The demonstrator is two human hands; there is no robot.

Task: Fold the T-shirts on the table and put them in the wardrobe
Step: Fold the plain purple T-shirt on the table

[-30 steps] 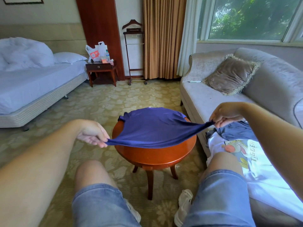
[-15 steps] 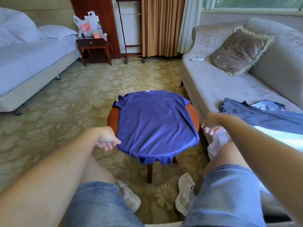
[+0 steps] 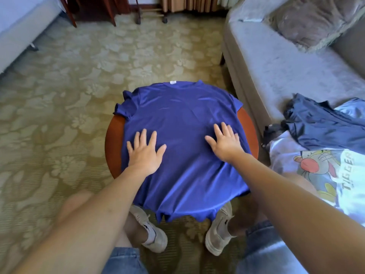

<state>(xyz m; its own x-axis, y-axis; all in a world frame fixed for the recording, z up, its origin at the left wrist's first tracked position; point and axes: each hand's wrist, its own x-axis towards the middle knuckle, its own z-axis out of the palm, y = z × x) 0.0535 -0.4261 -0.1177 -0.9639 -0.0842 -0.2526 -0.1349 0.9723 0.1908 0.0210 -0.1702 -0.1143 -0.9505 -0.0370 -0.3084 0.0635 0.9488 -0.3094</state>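
Note:
A blue T-shirt [image 3: 183, 113] lies spread flat over the small round wooden table [image 3: 113, 139], collar at the far side and hem hanging over the near edge. My left hand [image 3: 145, 153] rests flat on the shirt's left half with its fingers spread. On the right half, my right hand [image 3: 225, 142] lies flat as well, fingers straight. A white T-shirt with a cartoon print [image 3: 320, 169] and a dark blue garment [image 3: 324, 127] lie on the sofa at the right.
The grey sofa [image 3: 276, 62] with a brown cushion [image 3: 308, 18] runs along the right. A bed edge [image 3: 21, 26] is at the far left, and dark wooden furniture legs [image 3: 110, 10] stand at the back. Patterned carpet surrounds the table. My knees and shoes are below the table.
The shirt, held stretched by its hem a second ago, now lies on the table. Both hands let go of it and moved onto its top, flat. The camera tilted down.

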